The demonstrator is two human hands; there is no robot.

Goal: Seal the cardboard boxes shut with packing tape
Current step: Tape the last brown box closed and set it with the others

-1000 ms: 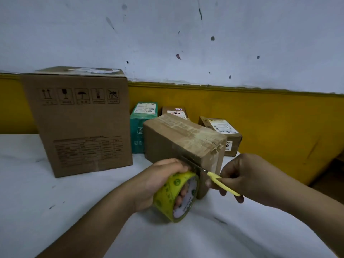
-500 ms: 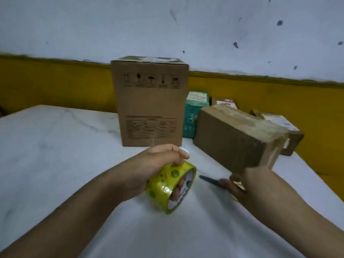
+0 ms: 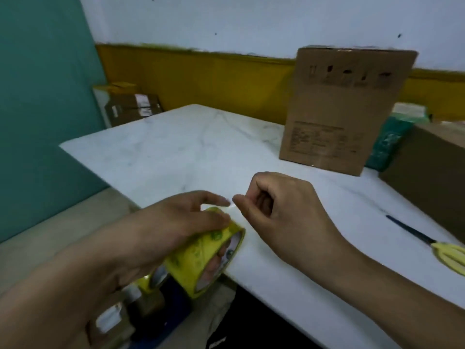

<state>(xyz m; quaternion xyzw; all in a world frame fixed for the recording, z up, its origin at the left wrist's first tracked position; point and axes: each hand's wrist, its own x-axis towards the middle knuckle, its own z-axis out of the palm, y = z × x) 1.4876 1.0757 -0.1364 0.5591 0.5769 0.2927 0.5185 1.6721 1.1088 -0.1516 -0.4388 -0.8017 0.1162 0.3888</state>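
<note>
My left hand (image 3: 176, 222) grips a yellow roll of packing tape (image 3: 201, 253) at the near edge of the white table (image 3: 176, 147), fingers through its core. My right hand (image 3: 274, 210) sits just right of the roll, thumb and forefinger pinching the clear loose end of the tape (image 3: 230, 206). A tall upright cardboard box (image 3: 339, 109) stands at the back right. A second, lower cardboard box (image 3: 432, 167) lies at the right edge, partly cut off. The yellow-handled scissors (image 3: 427, 244) lie on the table to the right, apart from both hands.
A green box (image 3: 392, 137) sits between the two cardboard boxes. More cartons (image 3: 130, 109) are stacked on the floor by the teal wall at the left. Below the table's near edge are more tape rolls and boxes (image 3: 141, 306), blurred.
My right hand has let go of the scissors, which now lie on the table, and has moved to the roll to pinch the tape end. The view has swung left.
</note>
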